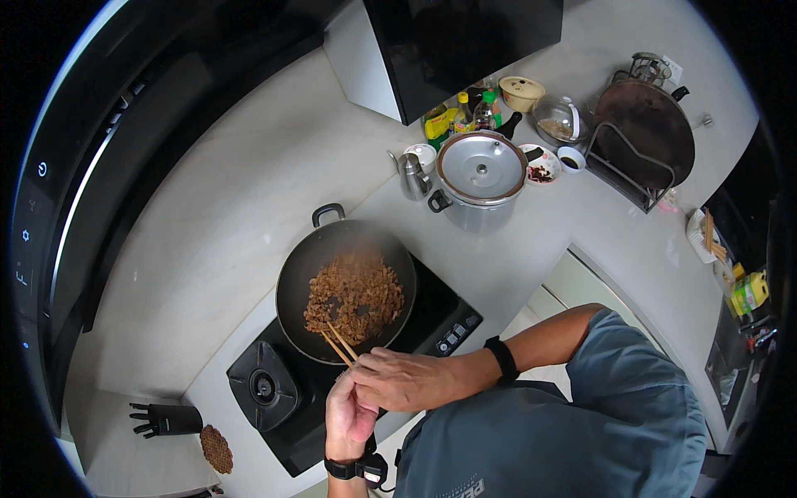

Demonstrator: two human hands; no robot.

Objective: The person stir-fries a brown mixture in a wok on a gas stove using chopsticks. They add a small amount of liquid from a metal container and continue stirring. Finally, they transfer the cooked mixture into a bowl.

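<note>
My right hand point(408, 381) reaches in from the right, its fingers closed around a pair of wooden chopsticks point(338, 346). Their tips touch the near edge of browned, crumbled food point(355, 299), which looks like minced meat, in a dark wok point(299, 267). Steam rises from the wok's far side. My left hand point(347, 404) comes up from below and meets the right just outside the rim. The right hand covers the left fingers, so whether they also grip the chopsticks is hidden. The wok stands on a black two-burner gas hob point(436, 299).
A bare burner point(264, 387) lies left of the wok. A lidded pressure cooker point(481, 205) and steel oil pot point(413, 177) stand behind. Seasoning bottles point(464, 115), a bowl of dried spices point(540, 169) and a racked pan point(644, 134) line the back. A knife block point(168, 420) is at lower left.
</note>
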